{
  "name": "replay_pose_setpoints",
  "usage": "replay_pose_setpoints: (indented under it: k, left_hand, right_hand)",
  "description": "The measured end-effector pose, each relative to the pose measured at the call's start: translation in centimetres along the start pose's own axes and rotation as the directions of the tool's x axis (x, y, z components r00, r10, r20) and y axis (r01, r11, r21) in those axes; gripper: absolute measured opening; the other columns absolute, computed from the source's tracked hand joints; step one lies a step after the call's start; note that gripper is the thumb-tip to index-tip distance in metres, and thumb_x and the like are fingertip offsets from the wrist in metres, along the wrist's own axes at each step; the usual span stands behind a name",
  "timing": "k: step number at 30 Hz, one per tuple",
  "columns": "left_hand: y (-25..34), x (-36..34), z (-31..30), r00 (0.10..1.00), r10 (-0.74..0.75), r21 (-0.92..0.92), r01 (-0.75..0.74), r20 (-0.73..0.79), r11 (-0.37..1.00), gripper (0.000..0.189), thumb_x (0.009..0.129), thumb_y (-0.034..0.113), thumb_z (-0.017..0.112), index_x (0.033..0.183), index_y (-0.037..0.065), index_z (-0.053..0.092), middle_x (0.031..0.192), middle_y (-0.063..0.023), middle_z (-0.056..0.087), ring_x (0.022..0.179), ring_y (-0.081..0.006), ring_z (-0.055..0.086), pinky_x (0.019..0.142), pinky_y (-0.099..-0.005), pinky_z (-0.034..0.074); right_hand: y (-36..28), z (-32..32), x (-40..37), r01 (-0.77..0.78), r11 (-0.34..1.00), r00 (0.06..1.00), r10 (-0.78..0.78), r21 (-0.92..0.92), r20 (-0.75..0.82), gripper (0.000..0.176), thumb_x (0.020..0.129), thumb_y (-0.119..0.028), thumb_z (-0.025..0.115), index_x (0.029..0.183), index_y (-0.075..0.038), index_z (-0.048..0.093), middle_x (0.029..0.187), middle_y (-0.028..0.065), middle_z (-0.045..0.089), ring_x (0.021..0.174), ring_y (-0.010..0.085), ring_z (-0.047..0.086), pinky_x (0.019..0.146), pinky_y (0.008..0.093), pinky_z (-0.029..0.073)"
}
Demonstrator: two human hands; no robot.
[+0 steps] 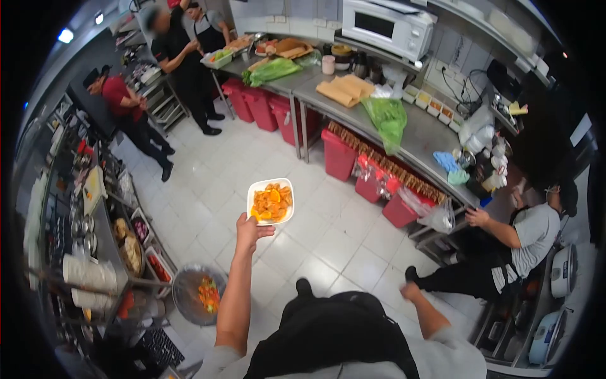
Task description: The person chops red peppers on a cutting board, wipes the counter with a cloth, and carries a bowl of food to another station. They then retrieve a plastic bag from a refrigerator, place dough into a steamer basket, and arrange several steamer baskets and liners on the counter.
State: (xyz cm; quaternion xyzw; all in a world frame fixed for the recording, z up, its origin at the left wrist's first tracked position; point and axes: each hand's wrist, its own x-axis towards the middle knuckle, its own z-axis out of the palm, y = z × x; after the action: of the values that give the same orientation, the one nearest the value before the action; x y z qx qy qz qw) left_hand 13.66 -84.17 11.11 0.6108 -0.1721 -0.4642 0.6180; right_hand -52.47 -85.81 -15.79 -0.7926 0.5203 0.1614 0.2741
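Observation:
My left hand [252,234] is stretched out ahead and closed on a white square bowl [290,211], with the thumb at its near rim and fingers beneath. Orange chunks of food [271,199] fill the bowl, and an orange slice lies on top. The bowl is held level above the tiled floor. My right hand [411,292] hangs low at my right side, away from the bowl. It is small and blurred, so its fingers cannot be made out.
A steel counter [309,88] with lettuce [386,120] runs along the far side, red bins [338,155] below. At left are a food prep station [120,215] and a bin of scraps [189,297]. Several people stand around; one person [530,234] is close at right.

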Motion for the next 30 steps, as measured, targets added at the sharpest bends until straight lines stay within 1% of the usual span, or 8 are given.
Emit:
replay_pose_setpoints:
  k: [3,5,6,10,13,14,15,30]
  left_hand:
    - [3.1,11.5,4.6,0.998,0.019,-0.016,-0.018,0.067,1.000,0.038,0.093,0.003,0.034,0.127,-0.013,0.032,0.102,-0.0339,0.063,0.071,-0.0390,0.072,0.060,-0.0440,0.065]
    - [5.2,18.3,8.0,0.992,0.040,-0.042,-0.035,0.120,0.998,0.038,0.093,0.002,0.034,0.128,-0.013,0.030,0.103,-0.0345,0.062,0.073,-0.0406,0.072,0.060,-0.0454,0.065]
    - [6.4,21.3,9.9,0.990,0.049,-0.055,-0.042,0.136,0.998,0.037,0.093,0.002,0.033,0.127,-0.013,0.030,0.102,-0.0346,0.062,0.074,-0.0411,0.073,0.061,-0.0461,0.065]
    - [9.6,33.2,17.1,0.994,0.051,-0.086,-0.043,0.099,0.995,0.037,0.093,0.002,0.033,0.126,-0.013,0.028,0.103,-0.0354,0.061,0.077,-0.0420,0.073,0.062,-0.0465,0.065]
    - [10.3,42.2,20.9,0.989,0.076,-0.195,-0.050,0.128,0.980,0.038,0.092,0.001,0.033,0.127,-0.013,0.026,0.105,-0.0368,0.060,0.080,-0.0418,0.073,0.061,-0.0456,0.066]
    - [11.0,44.8,22.3,0.989,0.081,-0.196,-0.056,0.123,0.979,0.038,0.092,0.001,0.033,0.127,-0.013,0.026,0.105,-0.0368,0.060,0.080,-0.0418,0.073,0.061,-0.0456,0.066]
    - [11.1,46.4,22.9,0.994,0.063,-0.199,-0.045,0.087,0.979,0.038,0.092,0.001,0.034,0.127,-0.013,0.026,0.105,-0.0365,0.061,0.079,-0.0414,0.073,0.060,-0.0449,0.065]
    - [13.4,70.3,26.0,0.996,0.000,-0.071,0.006,0.089,0.997,0.035,0.097,0.005,0.039,0.127,-0.011,0.031,0.097,-0.0315,0.066,0.068,-0.0361,0.073,0.053,-0.0411,0.064]
  right_hand:
    - [4.2,4.6,-9.4,0.005,0.869,0.935,0.171,-0.495,0.310,0.028,0.067,-0.025,0.070,0.094,-0.019,0.076,0.088,0.0067,0.075,0.090,0.0304,0.072,0.073,0.0460,0.056]
    - [1.4,4.3,-15.3,-0.082,0.925,0.872,0.246,-0.371,0.424,0.031,0.071,-0.028,0.072,0.100,-0.019,0.075,0.086,0.0052,0.075,0.080,0.0250,0.073,0.064,0.0417,0.056]
    - [9.7,12.5,-19.0,0.350,0.937,0.899,-0.328,-0.026,0.291,0.025,0.079,-0.038,0.067,0.094,-0.018,0.073,0.087,0.0073,0.073,0.089,0.0276,0.070,0.071,0.0427,0.053]
    - [-2.6,5.4,-16.7,-0.256,0.835,0.943,0.104,0.488,0.317,0.026,0.088,-0.027,0.066,0.102,-0.005,0.068,0.089,0.0128,0.071,0.080,0.0313,0.071,0.066,0.0420,0.058]
    - [-6.8,-0.5,-5.5,0.073,0.488,0.997,-0.043,0.870,-0.060,0.027,0.095,-0.019,0.065,0.108,0.005,0.064,0.091,0.0169,0.070,0.074,0.0341,0.071,0.063,0.0415,0.061]
    - [-7.5,-3.2,-0.3,-0.065,0.903,0.980,0.137,0.426,-0.141,0.029,0.096,-0.024,0.064,0.103,0.004,0.065,0.086,0.0129,0.069,0.077,0.0318,0.071,0.066,0.0395,0.060]
    - [-10.4,-9.9,5.3,-0.358,0.576,0.896,0.434,0.735,0.096,0.028,0.096,-0.024,0.064,0.103,0.002,0.066,0.083,0.0101,0.069,0.076,0.0271,0.071,0.066,0.0375,0.059]
    - [-43.2,-71.8,74.3,0.339,0.176,0.940,-0.114,0.924,-0.322,0.078,0.100,-0.046,0.057,0.157,-0.007,0.021,0.148,0.0214,0.043,0.132,0.0330,0.049,0.107,0.0428,0.045]
